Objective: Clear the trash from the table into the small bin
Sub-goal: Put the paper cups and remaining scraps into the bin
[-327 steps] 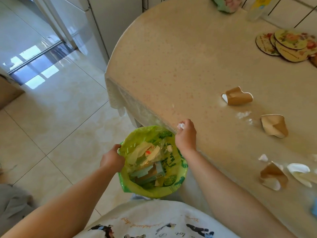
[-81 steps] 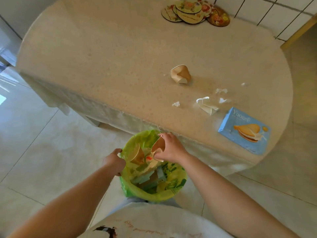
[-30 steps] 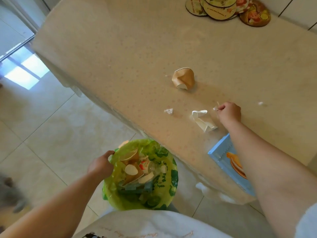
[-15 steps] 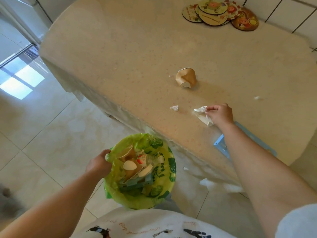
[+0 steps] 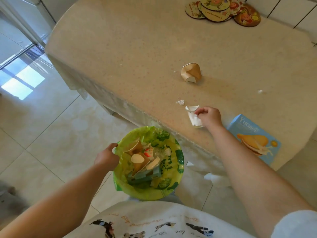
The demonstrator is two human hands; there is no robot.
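Two hands are working at a worktop [image 5: 137, 48] edge, seen from above. Nearest, the left hand [image 5: 106, 156] is gripping the rim of a small bin [image 5: 178, 170] lined in green, holding it just below the edge, likely so scraps drop straight in; cups and wrappers are already lying inside. Further on, the right hand [image 5: 208, 116] is pinching a white torn cup [image 5: 193, 115] on the worktop near the edge. A blue box [image 5: 253, 140] is lying just beside that wrist. Beyond, a small scrap [image 5: 180, 102], a crushed brown cup [image 5: 190, 72] and another fleck [image 5: 260, 91] are waiting. Farthest, round coasters [image 5: 221, 9] are overlapping.
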